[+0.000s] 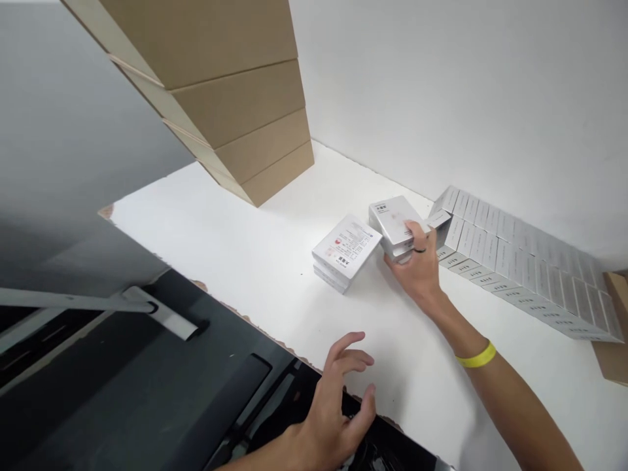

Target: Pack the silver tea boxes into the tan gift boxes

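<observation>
My right hand (417,268), with a dark ring and a yellow wristband (477,356), grips the near side of a small stack of white boxes (395,219) with dark print on top. Just left of it, a second stack of white boxes (346,245) lies on the white table (275,261), its top printed with dark text and a red mark. Close to the table's front edge, my left hand (338,399) hovers with its fingers apart and curved, holding nothing. How many boxes my right hand grips is partly hidden by its fingers.
Along the wall at right runs a long double row of upright white boxes (524,268), with brown cardboard (611,360) at its far right end. Several large brown cartons (260,111) are stacked at back left. A dark chair (235,405) stands below the table's chipped edge.
</observation>
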`<state>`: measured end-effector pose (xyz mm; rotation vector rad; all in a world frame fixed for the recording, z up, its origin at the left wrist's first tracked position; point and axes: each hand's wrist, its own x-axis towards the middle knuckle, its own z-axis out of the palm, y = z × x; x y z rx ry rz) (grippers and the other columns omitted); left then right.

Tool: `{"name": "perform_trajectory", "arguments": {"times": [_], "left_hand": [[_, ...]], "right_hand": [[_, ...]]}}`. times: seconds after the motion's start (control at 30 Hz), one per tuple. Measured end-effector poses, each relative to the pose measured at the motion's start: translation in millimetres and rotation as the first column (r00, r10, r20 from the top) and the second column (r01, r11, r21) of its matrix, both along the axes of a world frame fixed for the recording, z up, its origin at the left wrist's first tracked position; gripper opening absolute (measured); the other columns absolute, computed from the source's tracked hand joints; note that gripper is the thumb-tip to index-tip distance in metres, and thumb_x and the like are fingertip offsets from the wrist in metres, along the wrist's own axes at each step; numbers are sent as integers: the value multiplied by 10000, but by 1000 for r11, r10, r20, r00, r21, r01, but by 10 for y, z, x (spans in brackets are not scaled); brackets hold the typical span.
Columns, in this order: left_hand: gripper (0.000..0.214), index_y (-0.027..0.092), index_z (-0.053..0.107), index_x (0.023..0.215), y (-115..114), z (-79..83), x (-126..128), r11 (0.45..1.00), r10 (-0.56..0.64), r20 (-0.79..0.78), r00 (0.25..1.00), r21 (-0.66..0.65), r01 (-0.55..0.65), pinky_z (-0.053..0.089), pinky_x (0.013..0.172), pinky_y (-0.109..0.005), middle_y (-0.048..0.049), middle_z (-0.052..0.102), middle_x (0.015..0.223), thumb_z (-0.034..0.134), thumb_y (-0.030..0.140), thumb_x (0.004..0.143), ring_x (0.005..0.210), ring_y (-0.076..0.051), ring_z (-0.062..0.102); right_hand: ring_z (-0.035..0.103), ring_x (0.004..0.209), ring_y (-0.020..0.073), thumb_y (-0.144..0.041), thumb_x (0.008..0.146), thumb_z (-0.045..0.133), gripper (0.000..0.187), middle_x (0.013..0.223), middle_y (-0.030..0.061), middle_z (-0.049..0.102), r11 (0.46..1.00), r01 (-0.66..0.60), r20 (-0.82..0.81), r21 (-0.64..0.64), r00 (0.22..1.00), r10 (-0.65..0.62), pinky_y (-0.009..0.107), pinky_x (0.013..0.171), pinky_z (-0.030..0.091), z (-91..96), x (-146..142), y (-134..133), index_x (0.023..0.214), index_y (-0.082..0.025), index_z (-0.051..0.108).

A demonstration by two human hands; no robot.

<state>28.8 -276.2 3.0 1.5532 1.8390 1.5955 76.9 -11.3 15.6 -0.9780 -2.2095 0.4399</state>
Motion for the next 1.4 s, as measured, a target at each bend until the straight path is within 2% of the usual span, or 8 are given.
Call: {"name": "perform_trajectory", "arguments": {"times": [0.13, 0.37, 0.63, 0.87, 0.97, 1.07, 1.2, 1.4], "left_hand": [[309, 219, 490, 1153, -27, -13, -71, 999, 37, -32, 999, -2, -38, 607, 938, -374, -90, 699, 1012, 507, 33, 907, 1280, -231, 626], [284, 216, 509, 1123, 2, -30, -122, 1000, 14, -29, 999, -2, -14, 574, 982, -306, -79, 703, 1038, 524, 28, 911, 1327, -181, 584], [279, 215, 516, 1113, 59, -53, -120, 1000, 19, -24, 1000, 17, -18, 591, 945, -318, -90, 708, 1029, 531, 23, 911, 1307, -196, 589], [302, 216, 492, 1133, 41, -64, -104, 999, -16, 19, 1000, -29, 17, 605, 930, -390, -109, 675, 1081, 531, 30, 899, 1287, -250, 612], [335, 208, 460, 1158, -6, -77, -98, 998, -54, 66, 996, -38, 56, 608, 903, -406, -152, 602, 1257, 553, 47, 879, 1138, -238, 694], [348, 205, 442, 1169, -54, -96, -89, 995, -84, 98, 992, -47, 89, 606, 875, -414, -182, 529, 1346, 563, 64, 874, 1075, -230, 710], [338, 204, 442, 1166, -77, -116, -72, 995, -86, 90, 992, -47, 91, 585, 923, -414, -161, 572, 1276, 556, 61, 882, 1210, -255, 646], [336, 220, 453, 1151, -76, -114, -47, 997, -72, 77, 994, -29, 74, 563, 962, -413, -108, 647, 1118, 549, 56, 875, 1339, -266, 564]], "right_hand": [[579, 1129, 295, -388, 839, 692, 725, 1390, 132, 415, 999, 38, 14, 2, 999, -38, 494, 809, 613, -209, -190, -76, 1475, -344, 346], [590, 1143, 280, -287, 855, 661, 717, 1465, 177, 361, 994, 98, 41, 45, 994, -100, 474, 812, 611, -451, -108, -105, 1450, -310, 261], [602, 1116, 257, -291, 862, 672, 736, 1432, 156, 385, 994, 107, 28, 15, 994, -108, 430, 771, 614, -410, 54, -146, 1457, -325, 241], [457, 1363, 339, -529, 760, 838, 910, 1531, 162, 249, 994, 62, -41, -91, 997, -66, 583, 1046, 544, -389, 116, -303, 1446, -309, 284], [436, 1373, 309, -605, 814, 764, 788, 1472, 139, 309, 989, 63, -108, -134, 991, -78, 556, 1093, 514, -315, 98, -318, 1386, -295, 320], [517, 1248, 268, -554, 857, 704, 646, 1363, 110, 421, 981, 78, -137, -177, 985, -103, 511, 1034, 543, -228, 87, -278, 1328, -283, 354], [562, 1142, 247, -500, 839, 717, 560, 1308, 79, 492, 972, 112, -130, -207, 982, -141, 447, 909, 580, -107, 111, -244, 1264, -286, 422], [537, 1193, 257, -537, 832, 692, 595, 1324, 83, 473, 977, 88, -140, -193, 983, -116, 467, 942, 572, -111, 183, -296, 1296, -293, 411]]}}
